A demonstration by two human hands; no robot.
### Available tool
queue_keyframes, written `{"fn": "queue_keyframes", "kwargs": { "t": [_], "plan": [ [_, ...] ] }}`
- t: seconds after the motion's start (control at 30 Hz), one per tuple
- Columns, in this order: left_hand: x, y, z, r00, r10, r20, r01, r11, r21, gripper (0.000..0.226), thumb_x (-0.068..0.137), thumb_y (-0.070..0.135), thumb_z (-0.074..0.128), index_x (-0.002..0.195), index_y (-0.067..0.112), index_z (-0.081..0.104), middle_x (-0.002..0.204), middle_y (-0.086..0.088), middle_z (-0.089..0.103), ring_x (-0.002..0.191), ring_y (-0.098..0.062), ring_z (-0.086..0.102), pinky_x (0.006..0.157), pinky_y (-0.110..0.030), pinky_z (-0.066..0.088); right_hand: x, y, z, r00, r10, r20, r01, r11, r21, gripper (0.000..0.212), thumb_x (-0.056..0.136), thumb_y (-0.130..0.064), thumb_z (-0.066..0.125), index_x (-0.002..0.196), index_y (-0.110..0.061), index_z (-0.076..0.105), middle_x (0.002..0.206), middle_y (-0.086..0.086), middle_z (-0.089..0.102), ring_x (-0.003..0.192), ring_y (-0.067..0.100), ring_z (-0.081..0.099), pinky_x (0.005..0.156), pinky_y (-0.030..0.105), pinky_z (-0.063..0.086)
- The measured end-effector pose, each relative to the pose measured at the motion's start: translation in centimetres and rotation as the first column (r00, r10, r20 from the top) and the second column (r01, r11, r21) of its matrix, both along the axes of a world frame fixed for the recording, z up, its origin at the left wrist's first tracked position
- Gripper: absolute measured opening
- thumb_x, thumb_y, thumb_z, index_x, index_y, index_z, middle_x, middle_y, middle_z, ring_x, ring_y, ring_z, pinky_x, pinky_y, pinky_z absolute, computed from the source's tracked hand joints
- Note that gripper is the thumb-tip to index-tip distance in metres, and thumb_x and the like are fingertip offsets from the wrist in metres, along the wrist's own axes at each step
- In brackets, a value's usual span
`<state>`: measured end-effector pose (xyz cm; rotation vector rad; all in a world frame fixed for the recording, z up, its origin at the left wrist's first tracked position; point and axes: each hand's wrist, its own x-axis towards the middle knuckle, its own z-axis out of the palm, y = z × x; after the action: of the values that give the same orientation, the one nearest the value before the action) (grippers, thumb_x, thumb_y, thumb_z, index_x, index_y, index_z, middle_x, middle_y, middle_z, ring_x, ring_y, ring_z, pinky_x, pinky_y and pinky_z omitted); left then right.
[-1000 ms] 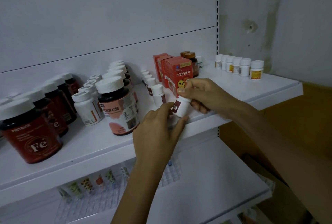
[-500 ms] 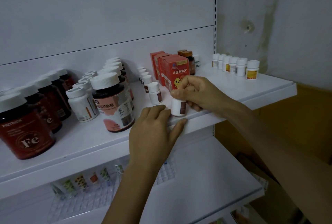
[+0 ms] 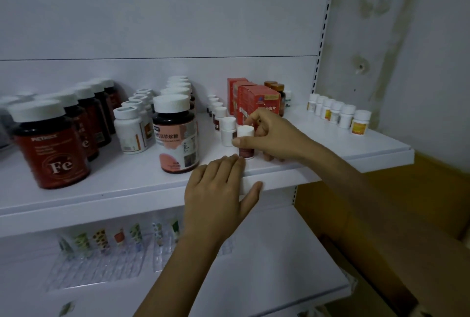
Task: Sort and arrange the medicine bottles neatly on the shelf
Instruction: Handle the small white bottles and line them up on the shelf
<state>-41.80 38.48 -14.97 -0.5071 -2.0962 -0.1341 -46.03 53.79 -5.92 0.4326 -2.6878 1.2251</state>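
1. Since one second ago, the small white bottle (image 3: 245, 131) has gone from a tilted position between both hands to an upright position on the shelf (image 3: 330, 145), a little nearer to the pink-label bottle (image 3: 175, 136).
2. The right hand (image 3: 274, 138) grips this small white bottle. The thumb lies across its front and the other fingers curl round its far side.
3. The small white bottle stands near the front edge of the shelf, to the right of the pink-label bottle. A second small bottle (image 3: 228, 129) stands between the two, just beside the held one. I cannot tell if they touch.
4. The left hand (image 3: 218, 194) holds nothing. Its fingers are straight and lie flat on the front edge of the shelf, in front and to the right of the pink-label bottle, with the thumb against the front lip. The fingertips reach the base of the small white bottle, but contact is not clear.
5. Behind and to the right of the pink-label bottle stand the red boxes (image 3: 259, 103). Far to its right is a row of yellow-label bottles (image 3: 338, 115).
6. To the left of the pink-label bottle are the plain white bottles (image 3: 129, 131), and further left the dark Fe bottle (image 3: 50, 148).
7. Below the pink-label bottle, on the lower shelf (image 3: 279, 278), lies a clear tray (image 3: 101, 265) with small colourful packets.
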Motion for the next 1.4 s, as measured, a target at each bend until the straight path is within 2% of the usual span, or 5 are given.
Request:
{"fn": "queue_keyframes", "kwargs": {
  "t": [0.17, 0.37, 0.77, 1.27, 1.4],
  "plan": [
    [0.4, 0.0, 0.6, 0.997, 0.003, 0.083, -0.004, 1.000, 0.017, 0.049, 0.089, 0.055, 0.045, 0.104, 0.016, 0.070, 0.103, -0.001, 0.071, 0.089, -0.020, 0.065, 0.080, -0.033, 0.041, 0.3, 0.0, 1.8, 0.999, 0.048, -0.004, -0.045, 0.964, 0.261, 0.019, 0.085, -0.033, 0.068, 0.097, -0.021, 0.060, 0.073, -0.001, 0.061, 0.054, 0.015, 0.061, 0.040, 0.019, 0.041],
    [-0.8, 0.7, 4.8, 0.989, -0.004, 0.149, 0.010, 0.999, -0.043, 0.040, 0.087, 0.041, 0.056, 0.056, 0.017, 0.058, 0.054, 0.001, 0.056, 0.050, -0.019, 0.053, 0.044, -0.022, 0.026, -1.3, -1.7, 7.4, 0.957, -0.085, -0.277, 0.170, 0.939, 0.300, 0.033, 0.078, -0.038, 0.070, 0.097, -0.014, 0.060, 0.095, 0.003, 0.063, 0.083, 0.020, 0.062, 0.067, 0.034, 0.051],
    [-2.5, 0.7, 4.5, 0.932, -0.174, 0.319, 0.139, 0.982, 0.130, 0.033, 0.097, 0.036, 0.042, 0.086, 0.013, 0.063, 0.087, -0.004, 0.063, 0.081, -0.020, 0.054, 0.065, -0.029, 0.040, -9.3, -5.9, 9.2, 0.987, -0.074, -0.140, 0.150, 0.713, 0.685, 0.035, 0.077, -0.029, 0.073, 0.064, -0.010, 0.047, 0.062, 0.004, 0.053, 0.051, 0.017, 0.053, 0.045, 0.022, 0.036],
    [-2.4, 0.7, 4.5, 0.914, -0.236, 0.329, 0.149, 0.952, 0.268, 0.035, 0.094, 0.046, 0.046, 0.108, 0.019, 0.063, 0.107, 0.001, 0.064, 0.094, -0.013, 0.053, 0.076, -0.023, 0.039, -11.4, -6.8, 9.0, 0.983, -0.092, 0.157, -0.077, 0.571, 0.817, 0.043, 0.080, -0.043, 0.072, 0.086, -0.001, 0.064, 0.082, 0.014, 0.072, 0.058, 0.021, 0.067, 0.054, 0.025, 0.050],
    [-2.3, 0.7, 4.7, 0.915, -0.236, 0.327, 0.144, 0.949, 0.280, 0.036, 0.093, 0.046, 0.048, 0.110, 0.018, 0.063, 0.107, 0.000, 0.065, 0.096, -0.014, 0.054, 0.079, -0.025, 0.041, -12.3, -6.9, 9.8, 0.995, -0.089, 0.046, 0.018, 0.614, 0.789, 0.042, 0.081, -0.045, 0.071, 0.082, -0.004, 0.062, 0.081, 0.012, 0.070, 0.060, 0.021, 0.067, 0.054, 0.026, 0.050]
  ]
}}
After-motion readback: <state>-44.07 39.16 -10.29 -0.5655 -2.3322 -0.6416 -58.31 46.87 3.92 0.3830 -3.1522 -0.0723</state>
